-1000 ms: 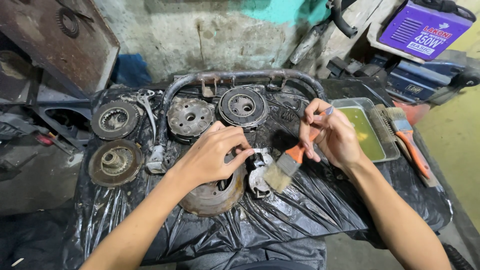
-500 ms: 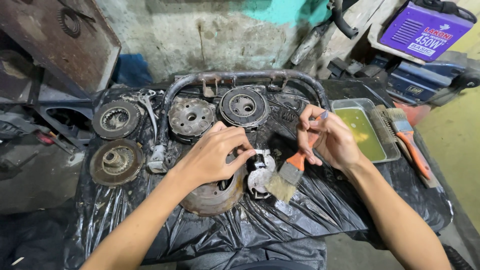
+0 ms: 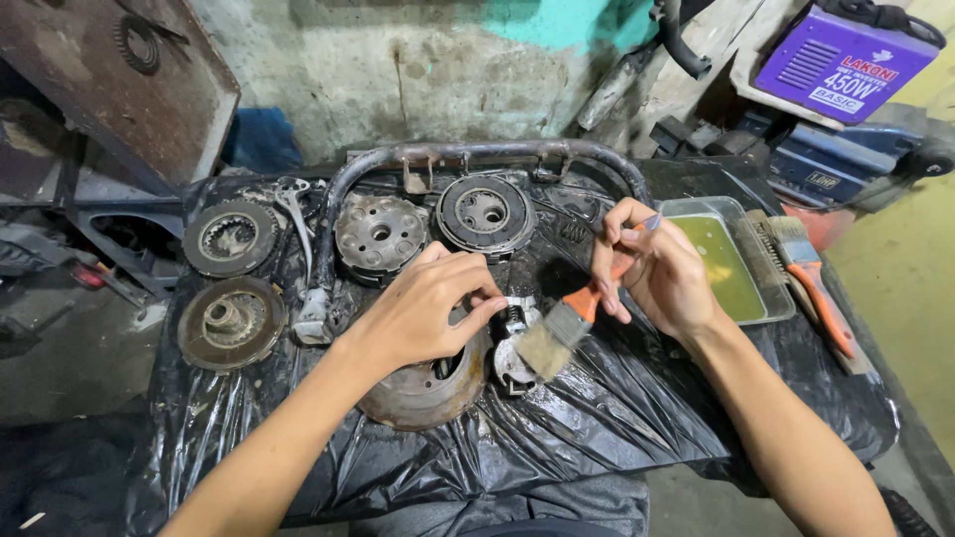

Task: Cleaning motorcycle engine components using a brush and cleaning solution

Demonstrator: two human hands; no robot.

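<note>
Bench covered in black plastic sheet (image 3: 617, 418), creased and wet-looking.

Left hand (image 3: 423, 308): fingers curled together, fingertips pinched on a small metal part (image 3: 512, 343) with a spring showing at its top. The part sits at the centre of the sheet, just beside a rusty round drum (image 3: 423, 393) that lies partly under the left palm.

Right hand (image 3: 657, 268): fingers clamped on the orange handle of a paintbrush (image 3: 562, 328). Brush slants down to the left; the pale bristles touch the small metal part on its right side.

Container: a shallow rectangular tray (image 3: 771, 298), clear-walled, right of the right hand. It holds a yellow-green liquid; nothing else is visible in it. A second paintbrush (image 3: 811, 278) with an orange handle lies just beside the tray's right rim, with a wire brush next to it.

Back of the sheet: three round clutch-like discs, one dark (image 3: 231, 237), one grey (image 3: 380, 237), one black-rimmed (image 3: 484, 212). A fourth rusty disc (image 3: 231, 323) sits front left. A bent metal tube (image 3: 477, 154) arches behind them.

A purple box-shaped machine (image 3: 846, 60) stands at upper right, off the bench.
</note>
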